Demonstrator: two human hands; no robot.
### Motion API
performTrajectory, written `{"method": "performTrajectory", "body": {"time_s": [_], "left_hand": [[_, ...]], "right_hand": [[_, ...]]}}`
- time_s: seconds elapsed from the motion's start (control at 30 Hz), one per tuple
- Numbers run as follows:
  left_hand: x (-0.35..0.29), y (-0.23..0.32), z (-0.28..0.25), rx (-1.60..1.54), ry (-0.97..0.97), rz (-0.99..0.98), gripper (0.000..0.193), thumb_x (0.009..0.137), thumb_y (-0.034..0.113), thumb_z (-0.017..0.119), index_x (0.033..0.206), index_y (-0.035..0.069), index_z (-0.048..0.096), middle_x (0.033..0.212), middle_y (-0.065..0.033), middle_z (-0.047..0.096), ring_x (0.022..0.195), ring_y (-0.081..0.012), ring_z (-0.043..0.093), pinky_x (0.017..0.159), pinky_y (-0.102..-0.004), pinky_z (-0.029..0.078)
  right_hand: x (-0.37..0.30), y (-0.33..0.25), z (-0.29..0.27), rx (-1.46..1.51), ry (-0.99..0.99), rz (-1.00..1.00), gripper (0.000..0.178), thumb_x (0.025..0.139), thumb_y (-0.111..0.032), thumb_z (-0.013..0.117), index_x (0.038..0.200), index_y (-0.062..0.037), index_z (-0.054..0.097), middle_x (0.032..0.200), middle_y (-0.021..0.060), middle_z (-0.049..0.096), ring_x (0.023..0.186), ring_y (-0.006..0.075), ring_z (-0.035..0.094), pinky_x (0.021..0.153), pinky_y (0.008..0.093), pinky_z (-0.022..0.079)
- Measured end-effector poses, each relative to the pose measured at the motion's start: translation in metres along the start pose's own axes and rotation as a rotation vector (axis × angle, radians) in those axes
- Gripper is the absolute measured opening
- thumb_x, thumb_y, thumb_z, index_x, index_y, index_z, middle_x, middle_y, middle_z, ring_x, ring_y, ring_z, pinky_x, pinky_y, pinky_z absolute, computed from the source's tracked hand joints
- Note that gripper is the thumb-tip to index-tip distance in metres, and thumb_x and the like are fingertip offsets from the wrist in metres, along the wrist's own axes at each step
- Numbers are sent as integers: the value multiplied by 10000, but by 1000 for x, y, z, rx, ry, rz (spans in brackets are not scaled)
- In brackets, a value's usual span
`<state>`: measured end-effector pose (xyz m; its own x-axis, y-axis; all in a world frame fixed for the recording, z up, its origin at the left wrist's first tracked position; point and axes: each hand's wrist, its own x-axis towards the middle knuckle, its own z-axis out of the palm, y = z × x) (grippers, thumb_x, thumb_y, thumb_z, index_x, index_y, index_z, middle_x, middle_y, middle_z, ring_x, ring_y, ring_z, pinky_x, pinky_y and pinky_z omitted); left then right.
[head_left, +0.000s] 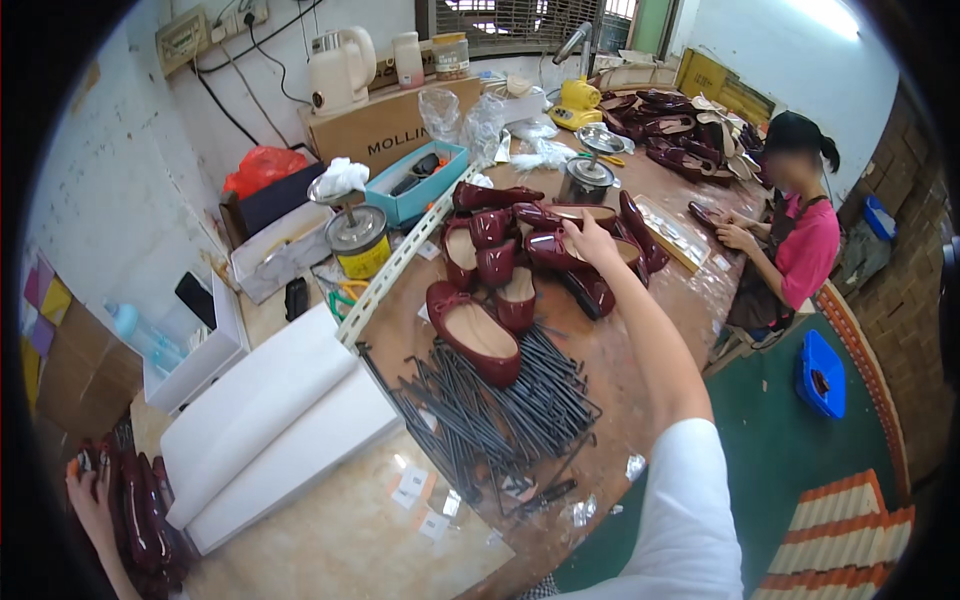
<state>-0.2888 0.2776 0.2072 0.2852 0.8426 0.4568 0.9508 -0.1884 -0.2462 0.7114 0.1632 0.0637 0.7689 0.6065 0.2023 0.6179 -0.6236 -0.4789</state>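
Note:
My right hand (592, 243) reaches across the table into a pile of glossy burgundy flat shoes. Its fingers close on the rim of one flat shoe (555, 250) at the pile's right side. Nearer me, another burgundy flat with a small bow (474, 330) lies on a heap of thin dark bent rods (500, 410). At the far left edge, my left hand (92, 490) has its fingers curled over the top of a burgundy shoe (105, 462), partly hidden. Something orange shows at its fingertips. More burgundy shoes (145, 510) stand in a row beside it.
White paper sheets (270, 430) cover the table's left side. A perforated metal strip (400, 255) runs past a yellow-labelled can (360, 240) and a teal box (415, 185). A co-worker in pink (800, 240) handles a shoe at right. A blue basket (820, 375) sits on the green floor.

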Motion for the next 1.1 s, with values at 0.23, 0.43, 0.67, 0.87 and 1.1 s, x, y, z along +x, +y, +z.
{"method": "performTrajectory", "body": {"time_s": [0.23,0.43,0.67,0.87,1.1], "left_hand": [[6,251,-83,-302,-121,213,291,693,-45,630,980,-2,609,1293,-204,491,1262,-387,420,1061,-439,322],[-58,327,-150,-433,-185,385,435,598,-27,672,1023,60,640,1249,-169,542,1241,-371,457,1027,-451,364],[-132,434,-131,-505,-599,598,497,639,301,789,1054,83,626,1004,-141,606,915,-331,586,756,-417,492],[-203,423,-93,-897,-808,131,400,831,292,677,1101,2,617,1000,-204,643,902,-353,619,763,-421,490],[-229,342,-90,-457,-773,-412,381,889,284,622,1107,-28,615,929,-234,662,847,-329,650,737,-373,508]], "right_hand": [[60,26,4,193,-106,56,655,886,-643,368,1226,-143,621,1262,179,577,1193,350,531,1000,445,403],[-172,-128,-108,252,-442,-666,303,863,-370,569,827,-104,710,730,81,678,657,198,662,616,315,513],[-402,-181,-40,-74,-459,-2117,222,696,-187,604,902,-110,632,800,27,618,996,295,575,1048,496,377],[-397,-155,-16,695,-492,-1871,266,726,-249,603,919,-72,646,909,107,604,1048,286,545,1011,507,378],[-159,-36,-47,272,139,-728,311,727,-84,648,1029,-10,630,1066,178,622,1003,352,590,846,408,485]]}}
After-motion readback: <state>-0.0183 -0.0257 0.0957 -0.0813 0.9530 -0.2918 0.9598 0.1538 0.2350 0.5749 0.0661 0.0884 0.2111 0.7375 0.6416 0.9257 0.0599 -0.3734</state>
